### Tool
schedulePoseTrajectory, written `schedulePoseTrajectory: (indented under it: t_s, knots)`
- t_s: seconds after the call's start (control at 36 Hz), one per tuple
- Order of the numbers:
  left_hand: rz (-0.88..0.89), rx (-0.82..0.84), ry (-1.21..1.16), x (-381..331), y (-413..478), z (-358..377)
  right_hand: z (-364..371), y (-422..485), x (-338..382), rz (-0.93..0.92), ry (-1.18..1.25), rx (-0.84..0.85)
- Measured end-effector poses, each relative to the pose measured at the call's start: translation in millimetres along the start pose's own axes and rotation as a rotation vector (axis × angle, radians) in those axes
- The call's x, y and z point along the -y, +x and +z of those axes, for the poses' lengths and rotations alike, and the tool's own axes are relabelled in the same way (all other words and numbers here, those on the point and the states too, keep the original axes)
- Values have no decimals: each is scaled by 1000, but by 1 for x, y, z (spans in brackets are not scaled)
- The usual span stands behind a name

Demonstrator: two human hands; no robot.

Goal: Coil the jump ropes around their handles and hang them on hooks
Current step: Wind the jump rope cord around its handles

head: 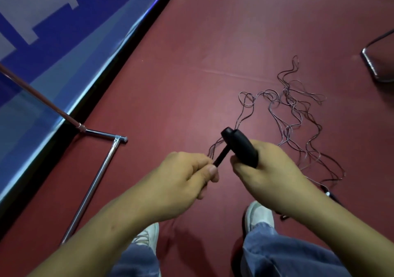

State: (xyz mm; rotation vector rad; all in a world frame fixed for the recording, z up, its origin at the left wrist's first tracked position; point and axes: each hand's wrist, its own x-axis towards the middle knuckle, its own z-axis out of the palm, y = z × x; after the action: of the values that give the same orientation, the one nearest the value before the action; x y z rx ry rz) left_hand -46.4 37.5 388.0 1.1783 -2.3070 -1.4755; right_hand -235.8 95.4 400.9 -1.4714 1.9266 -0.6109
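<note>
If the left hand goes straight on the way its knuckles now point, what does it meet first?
Probably the right hand, which grips the thick black handle just ahead. The left hand pinches a thin black rod that leads there. Depth is unclear.

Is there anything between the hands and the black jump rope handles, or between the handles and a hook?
Nothing visible stands between them: the right hand grips the thick black handle, and the left hand pinches the thin black handle. No hook shows in the picture, so that path cannot be judged.
</note>
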Motion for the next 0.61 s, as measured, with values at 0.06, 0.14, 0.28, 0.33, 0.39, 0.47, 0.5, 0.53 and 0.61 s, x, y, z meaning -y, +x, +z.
schedulePoseTrajectory:
  t_s: [0.06,0.14,0.28,0.33,0.39,0.47,0.5,0.53,0.61]
  knots:
    - [12,-1,68,-5,-3,7,3,3,-4,23,-88,-27]
    - [27,4,188,-11,-5,15,11,4,-8,27,-253,-11]
    - [-63,49,204,-18,-2,14,22,3,-12,32,-496,-23]
    - [-101,83,193,-17,-1,10,26,3,-15,21,-561,-17]
    - [-108,103,221,-16,-2,7,29,4,-19,16,-608,6]
    - [-42,106,313,-19,-5,2,33,3,-23,-1,-667,62]
    - [-5,106,343,-20,-6,0,34,1,-23,-13,-683,89]
    - [33,104,365,-20,-5,-3,36,0,-23,-36,-700,122]
    - [101,111,364,-19,2,-15,40,-7,-18,-131,-754,250]
